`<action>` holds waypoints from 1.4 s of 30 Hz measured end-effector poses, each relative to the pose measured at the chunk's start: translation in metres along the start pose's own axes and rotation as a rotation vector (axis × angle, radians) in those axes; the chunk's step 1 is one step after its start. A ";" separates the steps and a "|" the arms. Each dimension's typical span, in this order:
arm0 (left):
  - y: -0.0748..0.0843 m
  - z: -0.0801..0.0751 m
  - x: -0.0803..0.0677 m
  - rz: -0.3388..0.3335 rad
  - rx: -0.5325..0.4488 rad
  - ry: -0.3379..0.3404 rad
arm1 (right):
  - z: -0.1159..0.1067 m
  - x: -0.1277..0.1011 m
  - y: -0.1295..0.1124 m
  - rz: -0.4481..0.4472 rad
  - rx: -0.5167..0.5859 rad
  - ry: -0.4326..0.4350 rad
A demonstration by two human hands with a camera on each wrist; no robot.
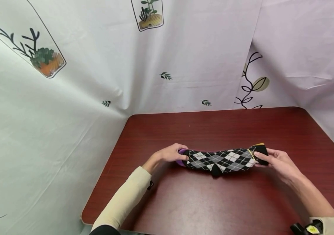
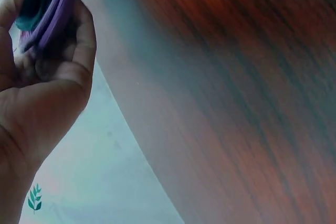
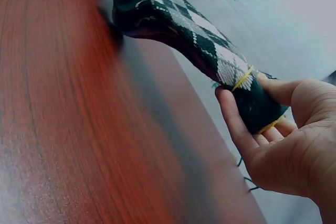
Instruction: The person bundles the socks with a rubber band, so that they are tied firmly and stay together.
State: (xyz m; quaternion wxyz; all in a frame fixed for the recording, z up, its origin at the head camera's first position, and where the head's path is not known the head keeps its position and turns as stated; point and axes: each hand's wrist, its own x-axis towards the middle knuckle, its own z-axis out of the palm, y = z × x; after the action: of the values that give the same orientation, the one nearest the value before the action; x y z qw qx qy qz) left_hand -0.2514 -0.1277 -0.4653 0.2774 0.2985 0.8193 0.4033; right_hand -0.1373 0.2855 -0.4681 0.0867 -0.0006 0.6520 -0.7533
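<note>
An argyle sock (image 1: 225,160) in black, grey and white stretches sideways between my two hands, its black heel hanging toward me. Purple sock fabric (image 2: 62,11) shows against its left end. My left hand (image 1: 174,152) pinches that end, thumb on one side and fingers on the other. On the right, my right hand (image 1: 279,163) grips the black cuff (image 3: 254,106), where a thin yellow line and a yellow edge show. From the right wrist view, this end is lifted off the table. Whether the purple fabric is a second sock cannot be told.
Beneath the hands is a reddish-brown wooden table (image 1: 214,202) with rounded corners. White cloth (image 1: 184,65) printed with plants hangs behind it and along its sides. A black wrist device (image 1: 308,227) sits at the right sleeve.
</note>
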 end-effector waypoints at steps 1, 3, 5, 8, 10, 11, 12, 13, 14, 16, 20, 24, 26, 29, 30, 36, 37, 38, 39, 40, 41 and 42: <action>0.000 0.000 0.000 -0.001 -0.003 0.031 | -0.002 0.001 0.001 0.008 0.009 -0.005; -0.001 0.000 0.000 -0.010 -0.027 0.084 | -0.005 0.003 0.003 0.023 0.016 -0.025; -0.002 0.000 0.001 -0.024 -0.069 0.124 | -0.009 0.006 0.004 0.050 0.023 -0.050; -0.004 0.001 0.002 -0.054 -0.119 0.175 | -0.014 0.012 0.007 0.089 0.079 -0.106; -0.005 0.002 0.003 -0.077 -0.163 0.190 | -0.017 0.016 0.010 0.117 0.134 -0.131; -0.006 0.002 0.004 -0.087 -0.185 0.195 | -0.018 0.018 0.011 0.131 0.162 -0.138; -0.008 0.003 0.004 -0.095 -0.202 0.203 | -0.019 0.020 0.012 0.137 0.167 -0.144; -0.009 0.003 0.005 -0.105 -0.212 0.213 | -0.019 0.022 0.013 0.142 0.161 -0.144; -0.010 0.004 0.006 -0.116 -0.221 0.225 | -0.019 0.024 0.014 0.148 0.137 -0.139; -0.013 0.005 0.006 -0.140 -0.233 0.256 | -0.019 0.028 0.015 0.157 0.057 -0.112; -0.016 0.005 0.005 -0.187 -0.222 0.334 | -0.017 0.033 0.017 0.165 -0.124 -0.036; -0.018 0.006 0.003 -0.216 -0.186 0.390 | -0.017 0.035 0.019 0.146 -0.195 0.051; -0.019 0.006 0.003 -0.220 -0.183 0.396 | -0.019 0.036 0.020 0.129 -0.186 0.092; -0.019 0.006 0.002 -0.215 -0.173 0.387 | -0.022 0.035 0.020 0.111 -0.148 0.126; -0.019 0.005 0.002 -0.212 -0.178 0.378 | -0.022 0.035 0.020 0.107 -0.137 0.129; -0.019 0.004 0.001 -0.201 -0.220 0.336 | -0.020 0.036 0.016 0.081 -0.188 0.109; -0.019 0.004 0.001 -0.199 -0.219 0.336 | -0.019 0.036 0.015 0.081 -0.203 0.104; -0.019 0.004 0.001 -0.196 -0.216 0.336 | -0.019 0.036 0.015 0.086 -0.214 0.100; -0.018 0.004 0.000 -0.197 -0.204 0.339 | -0.018 0.036 0.014 0.089 -0.226 0.095; -0.018 0.004 0.000 -0.196 -0.196 0.341 | -0.018 0.036 0.014 0.090 -0.236 0.090; -0.018 0.004 -0.001 -0.194 -0.187 0.345 | -0.018 0.036 0.014 0.093 -0.247 0.088; -0.017 0.004 -0.001 -0.195 -0.184 0.348 | -0.019 0.036 0.014 0.093 -0.259 0.090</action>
State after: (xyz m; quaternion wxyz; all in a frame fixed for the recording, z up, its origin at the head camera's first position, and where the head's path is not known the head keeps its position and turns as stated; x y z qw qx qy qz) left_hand -0.2521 -0.1350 -0.4816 0.1954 0.1172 0.8397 0.4930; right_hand -0.1727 0.2972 -0.4888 0.0916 0.0522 0.7463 -0.6572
